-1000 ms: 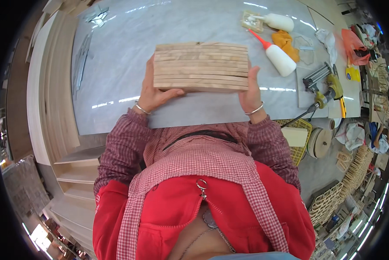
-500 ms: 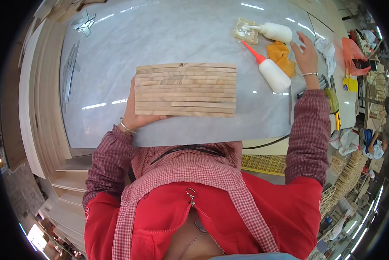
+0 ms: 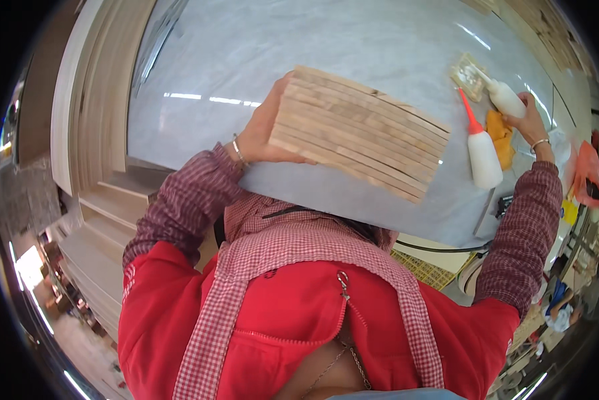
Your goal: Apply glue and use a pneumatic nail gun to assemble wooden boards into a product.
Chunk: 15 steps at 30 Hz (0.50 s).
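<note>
My left hand [image 3: 265, 130] is wrapped round the left end of a stack of thin wooden boards [image 3: 363, 133]. The stack is tilted, its right end lower in the picture, and its layered edges face up. Over at the right, my right hand [image 3: 530, 123] has its fingers closed round the base of a white squeeze bottle [image 3: 506, 100]. The bottle lies on its side with its nozzle at a small yellowish tray [image 3: 469, 75]. A second white bottle with a red nozzle [image 3: 485, 159] lies nearer to me, next to an orange cloth [image 3: 500, 137].
Both arms reach over a grey, glossy tabletop [image 3: 213, 63]. Tall pale boards [image 3: 103, 87] stand along its left side, beside metal strips [image 3: 159, 47]. At the right edge are a red plastic bag [image 3: 587, 173] and a yellow item [image 3: 569, 212]. A yellow crate [image 3: 423, 268] sits below the table.
My right hand, open and apart from the bottle before, has closed on its base. The view has turned, so the stack, still in my left hand, looks tilted and farther right.
</note>
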### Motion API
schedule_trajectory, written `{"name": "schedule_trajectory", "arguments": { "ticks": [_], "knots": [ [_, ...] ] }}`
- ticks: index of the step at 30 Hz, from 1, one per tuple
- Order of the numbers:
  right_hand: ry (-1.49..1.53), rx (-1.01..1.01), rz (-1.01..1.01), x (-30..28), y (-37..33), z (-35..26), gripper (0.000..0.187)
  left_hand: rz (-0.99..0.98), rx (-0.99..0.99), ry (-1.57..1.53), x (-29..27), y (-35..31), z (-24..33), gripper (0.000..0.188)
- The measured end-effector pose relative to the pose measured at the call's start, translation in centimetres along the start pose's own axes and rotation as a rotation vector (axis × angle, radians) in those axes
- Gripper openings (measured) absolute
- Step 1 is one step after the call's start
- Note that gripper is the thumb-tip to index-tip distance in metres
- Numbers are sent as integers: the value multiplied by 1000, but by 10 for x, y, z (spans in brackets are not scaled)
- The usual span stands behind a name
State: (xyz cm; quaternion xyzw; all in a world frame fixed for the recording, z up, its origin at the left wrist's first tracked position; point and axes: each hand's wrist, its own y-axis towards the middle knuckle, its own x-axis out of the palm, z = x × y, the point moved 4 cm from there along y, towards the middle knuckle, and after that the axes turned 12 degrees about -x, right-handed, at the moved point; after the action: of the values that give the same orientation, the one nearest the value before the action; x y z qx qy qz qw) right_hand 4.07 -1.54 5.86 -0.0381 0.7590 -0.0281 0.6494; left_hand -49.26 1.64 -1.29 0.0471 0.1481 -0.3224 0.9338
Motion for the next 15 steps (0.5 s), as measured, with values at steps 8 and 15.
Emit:
{"name": "schedule_trajectory", "arguments": {
  "ticks": [8, 15],
  "knots": [
    [204, 206, -14, -14, -14, -8, 59, -14, 50, -45, -1, 5, 10, 115],
    [1171, 135, 855, -56, -102, -67, 50, 37, 103, 17, 1, 4, 16, 115]
  ]
}}
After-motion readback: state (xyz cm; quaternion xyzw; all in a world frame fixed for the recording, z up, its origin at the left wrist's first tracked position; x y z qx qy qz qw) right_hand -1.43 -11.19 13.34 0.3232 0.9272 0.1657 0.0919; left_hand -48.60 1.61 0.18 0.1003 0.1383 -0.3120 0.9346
